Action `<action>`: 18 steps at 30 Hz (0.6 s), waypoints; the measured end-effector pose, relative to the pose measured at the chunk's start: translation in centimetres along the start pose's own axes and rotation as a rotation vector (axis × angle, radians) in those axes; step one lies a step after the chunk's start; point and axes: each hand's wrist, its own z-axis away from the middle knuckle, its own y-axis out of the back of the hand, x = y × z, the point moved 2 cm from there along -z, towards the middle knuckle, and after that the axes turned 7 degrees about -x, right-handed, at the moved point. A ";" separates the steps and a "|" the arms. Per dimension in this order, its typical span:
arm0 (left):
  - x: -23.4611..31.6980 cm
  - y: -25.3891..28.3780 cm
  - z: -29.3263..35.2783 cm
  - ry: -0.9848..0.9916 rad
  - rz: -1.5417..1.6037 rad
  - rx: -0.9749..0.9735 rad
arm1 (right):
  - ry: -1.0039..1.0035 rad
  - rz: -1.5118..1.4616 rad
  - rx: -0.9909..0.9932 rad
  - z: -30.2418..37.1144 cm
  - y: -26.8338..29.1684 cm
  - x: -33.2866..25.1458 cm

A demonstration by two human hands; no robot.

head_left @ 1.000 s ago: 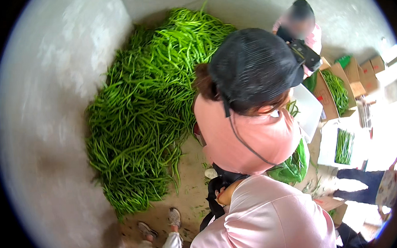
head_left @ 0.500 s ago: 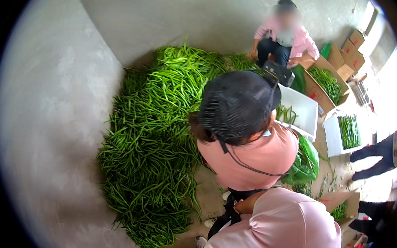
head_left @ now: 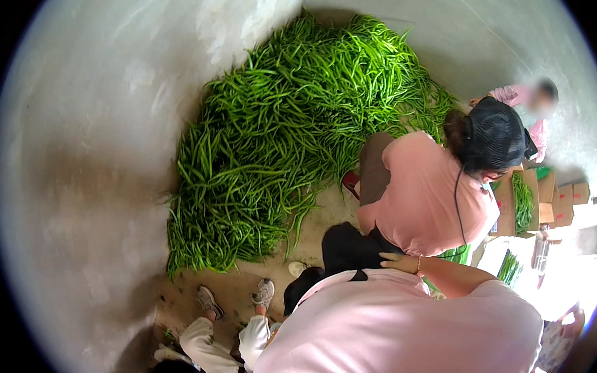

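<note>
My right hand point(head_left: 402, 263), with a bracelet at the wrist, lies flat on the black cloth point(head_left: 347, 248) over what looks like my knee. Its fingers are stretched out and hold nothing. My pink shirt point(head_left: 400, 330) fills the lower part of the picture, and my left hand does not show. Beyond my knee a large heap of long green chili peppers point(head_left: 289, 140) lies on the floor against the walls. A co-worker in a salmon shirt point(head_left: 433, 179) and black cap point(head_left: 491, 132) crouches beside the heap, back toward me, hands hidden.
At the far right another person point(head_left: 516, 97) in pink sits by the wall, near cardboard boxes point(head_left: 563, 203) and a box of peppers point(head_left: 523, 202). At the lower left are someone's beige trousers point(head_left: 202, 347) and grey shoes point(head_left: 263, 293). Grey walls point(head_left: 100, 129) meet behind the heap.
My view has turned toward the left, so the heap and co-workers sit farther right. My right hand now shows more fully. The beige-trousered legs have come into view.
</note>
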 end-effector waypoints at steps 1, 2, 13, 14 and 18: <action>-1.0 -0.3 0.2 0.007 0.013 -0.010 | 0.047 0.102 -0.001 -1.1 0.0 0.4; -1.7 -0.7 0.2 0.014 0.028 -0.026 | 0.053 0.136 -0.009 -1.7 0.0 0.2; -2.8 -2.3 -0.7 0.019 0.116 -0.172 | 0.151 0.661 -0.114 -7.0 3.4 -6.5; -2.7 -2.1 -0.8 0.027 0.127 -0.174 | 0.100 0.586 -0.057 -7.1 3.7 -7.6; -1.6 -1.8 -3.3 0.005 0.142 -0.208 | 0.076 0.595 0.078 -12.1 6.7 -3.8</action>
